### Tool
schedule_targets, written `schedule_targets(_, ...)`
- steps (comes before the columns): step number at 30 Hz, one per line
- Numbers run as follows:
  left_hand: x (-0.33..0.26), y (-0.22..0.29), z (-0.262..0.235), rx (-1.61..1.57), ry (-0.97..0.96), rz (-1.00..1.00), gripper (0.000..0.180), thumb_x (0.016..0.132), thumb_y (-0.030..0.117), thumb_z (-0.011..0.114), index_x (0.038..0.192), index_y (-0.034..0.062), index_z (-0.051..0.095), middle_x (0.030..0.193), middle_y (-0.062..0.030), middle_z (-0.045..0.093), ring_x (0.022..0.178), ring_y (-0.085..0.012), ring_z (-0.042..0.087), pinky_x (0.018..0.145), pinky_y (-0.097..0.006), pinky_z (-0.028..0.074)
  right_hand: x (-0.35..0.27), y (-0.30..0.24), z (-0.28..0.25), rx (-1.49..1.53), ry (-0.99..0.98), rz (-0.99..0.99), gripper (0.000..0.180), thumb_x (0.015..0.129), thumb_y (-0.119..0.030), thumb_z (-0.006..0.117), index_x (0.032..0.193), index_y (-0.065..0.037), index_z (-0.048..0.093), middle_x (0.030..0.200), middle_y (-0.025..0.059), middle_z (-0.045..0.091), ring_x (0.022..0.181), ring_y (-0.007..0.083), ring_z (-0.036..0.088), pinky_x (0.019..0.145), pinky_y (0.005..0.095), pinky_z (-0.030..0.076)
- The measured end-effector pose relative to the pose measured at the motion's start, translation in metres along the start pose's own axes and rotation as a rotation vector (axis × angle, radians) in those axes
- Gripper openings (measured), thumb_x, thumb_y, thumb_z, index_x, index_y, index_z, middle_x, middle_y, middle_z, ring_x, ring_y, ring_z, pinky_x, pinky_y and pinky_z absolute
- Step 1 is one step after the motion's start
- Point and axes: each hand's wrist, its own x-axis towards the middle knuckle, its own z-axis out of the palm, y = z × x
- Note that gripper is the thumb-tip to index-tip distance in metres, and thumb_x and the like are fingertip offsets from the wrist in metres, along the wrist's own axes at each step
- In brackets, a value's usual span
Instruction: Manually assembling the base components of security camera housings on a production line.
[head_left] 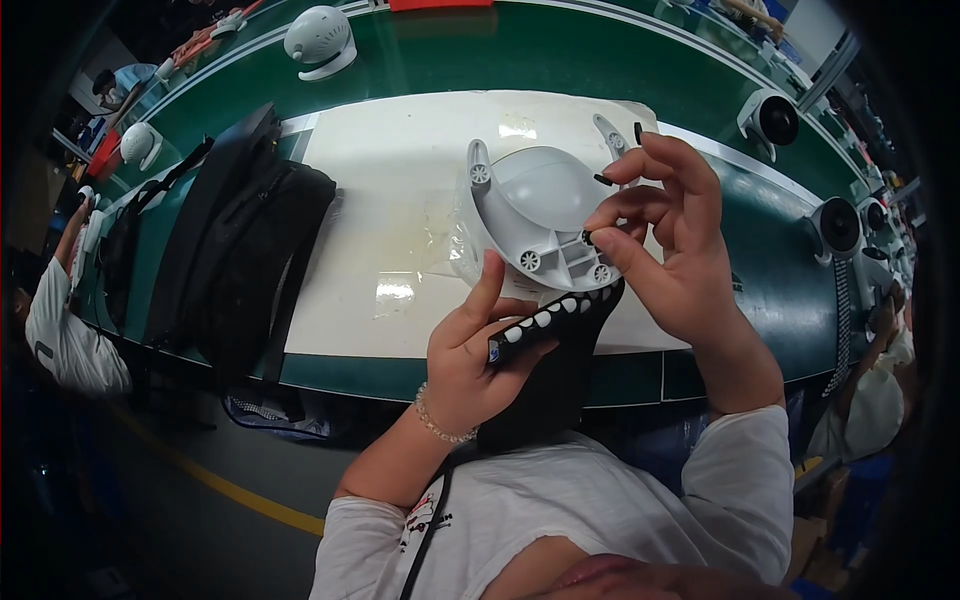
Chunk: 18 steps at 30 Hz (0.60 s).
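A light grey plastic fan stand (550, 190) lies on the white board with its underside up, showing round ribbed sockets in its feet and along its near edge. My left hand (470, 345) is closed on a black sheet of pads (545, 385), which bends over at the top and shows a row of white round spots. Over the stand's near right side, the thumb and a finger of my right hand (670, 230) pinch a small black pad (588, 238). Small black pieces (603, 179) also show at the tips of its other fingers.
Black padded bags (265, 240) lie left of the white board (370, 220). A white rounded fan (320, 42) stands on the green table (430, 55) behind; more fans (775, 120) stand at the right. Other people (70, 330) sit at both sides.
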Motion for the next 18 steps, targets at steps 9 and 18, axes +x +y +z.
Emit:
schedule_targets(9, 0.004, 0.002, 0.001, 0.032, 0.049, 0.076, 0.021, 0.063, -0.002, 0.069, 0.081, -0.0027, 0.06, 0.128, -0.0225, 0.039, 0.073, -0.0222, 0.064, 0.064, -0.027, 0.049, -0.013, -0.007, -0.001, -0.525, -0.066, -0.471, 0.05, 0.066, 0.005, 0.063, 0.112, -0.01, 0.049, 0.099, 0.0104, 0.056, 0.079, 0.0238, 0.06, 0.06, 0.0282, 0.046)
schedule_targets(18, 0.002, 0.001, 0.002, 0.0, 0.065, 0.059, 0.02, 0.063, -0.003, 0.068, 0.08, -0.0043, 0.058, 0.129, -0.0238, 0.037, 0.068, -0.0213, 0.063, 0.061, -0.027, 0.049, -0.022, -0.008, -0.005, -0.276, 0.108, -0.353, 0.061, 0.072, 0.008, 0.057, 0.124, -0.004, 0.027, 0.105, 0.0156, 0.056, 0.092, 0.0234, 0.057, 0.074, 0.0314, 0.044)
